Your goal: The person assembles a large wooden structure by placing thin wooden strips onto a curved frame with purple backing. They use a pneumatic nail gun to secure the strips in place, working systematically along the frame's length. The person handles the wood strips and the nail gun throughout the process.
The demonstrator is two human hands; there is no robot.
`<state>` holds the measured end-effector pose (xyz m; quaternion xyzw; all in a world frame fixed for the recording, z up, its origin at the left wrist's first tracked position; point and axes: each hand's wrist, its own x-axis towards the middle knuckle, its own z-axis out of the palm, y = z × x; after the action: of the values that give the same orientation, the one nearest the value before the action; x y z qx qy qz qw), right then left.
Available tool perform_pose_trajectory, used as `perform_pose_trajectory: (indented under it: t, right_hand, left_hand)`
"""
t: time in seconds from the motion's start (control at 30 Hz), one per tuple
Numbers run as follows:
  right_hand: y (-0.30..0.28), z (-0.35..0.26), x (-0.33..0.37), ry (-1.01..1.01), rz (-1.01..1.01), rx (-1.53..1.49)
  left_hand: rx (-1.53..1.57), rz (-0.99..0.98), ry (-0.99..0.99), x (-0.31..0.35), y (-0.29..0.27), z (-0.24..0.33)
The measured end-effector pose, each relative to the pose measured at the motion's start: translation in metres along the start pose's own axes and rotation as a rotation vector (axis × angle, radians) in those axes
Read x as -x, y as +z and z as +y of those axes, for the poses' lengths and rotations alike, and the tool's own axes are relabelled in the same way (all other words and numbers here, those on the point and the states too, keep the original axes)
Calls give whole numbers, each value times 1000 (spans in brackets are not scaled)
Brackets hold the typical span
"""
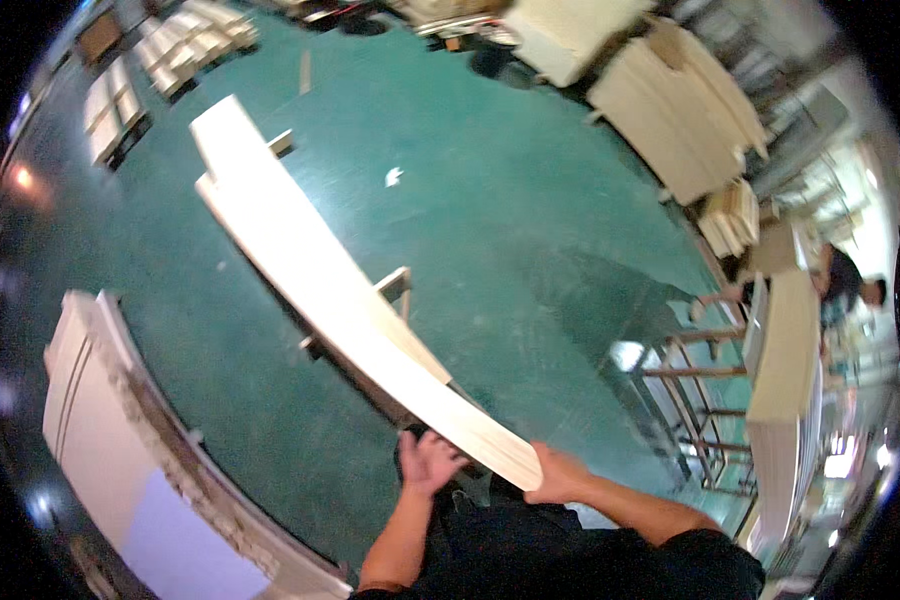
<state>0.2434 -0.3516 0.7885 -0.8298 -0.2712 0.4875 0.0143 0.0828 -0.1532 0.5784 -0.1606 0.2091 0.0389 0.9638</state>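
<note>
A long pale wooden board (345, 300) stretches from near my body toward the far left. At its near end my right hand (560, 474) is closed round the right corner. Beside the left edge of that end, my left hand (431, 462) is open, fingers spread, holding nothing; whether a fingertip touches the edge I cannot tell. Under the held board lies more pale wood (232, 215), showing along its left side and far end. A wooden support (398, 283) sticks out from beneath on the right.
A long bench-like surface (95, 385) stands at the left. Several wood stacks (185, 45) sit at the far left, and large panels (670, 115) at the far right. At the right, a rack (705, 372) stands by stacked panels (785, 350), with another person (842, 285) behind. The floor (480, 200) is green.
</note>
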Motion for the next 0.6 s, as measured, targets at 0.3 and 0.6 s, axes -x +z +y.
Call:
perform_pose_trajectory:
  t: [0.3,0.6]
  right_hand:
    - [-78,83,247,16,-55,-70]
    - [45,160,216,223,420,518]
  left_hand:
    - [124,-60,284,-37,122,23]
    - [15,-63,222,-71,-19,-31]
